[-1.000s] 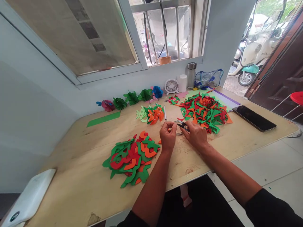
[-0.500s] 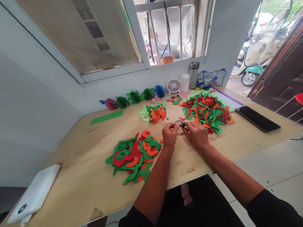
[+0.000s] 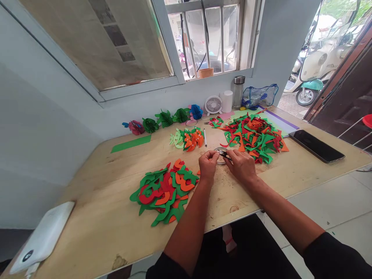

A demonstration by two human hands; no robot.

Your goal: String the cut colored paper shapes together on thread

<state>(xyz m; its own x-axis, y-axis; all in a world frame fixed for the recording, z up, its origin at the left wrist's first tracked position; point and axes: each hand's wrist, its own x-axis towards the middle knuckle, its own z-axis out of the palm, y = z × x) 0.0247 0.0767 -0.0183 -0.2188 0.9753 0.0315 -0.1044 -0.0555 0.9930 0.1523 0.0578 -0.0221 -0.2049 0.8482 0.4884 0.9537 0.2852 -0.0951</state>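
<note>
My left hand is closed in a pinch, thumb against fingertips, on a tiny pale piece too small to name. Facing it, my right hand grips a small dark tool that looks like thread snips, its tip touching or nearly touching the left fingertips. Just beneath both hands, partly covered, lies a round silver-rimmed dish or coil. To the left spreads a pile of green, red and orange cut-out shapes. Beyond my right hand is a heap of coloured scraps.
Orange and green cut-outs and a pen lie mid-table. A phone sits at right, a white power bank at left. Along the wall stand folded paper ornaments, a small fan and a glass bottle.
My left hand has shifted very slightly left, and a pale speck now shows at its fingertips beside the tool. My right hand and the piles look unchanged.
</note>
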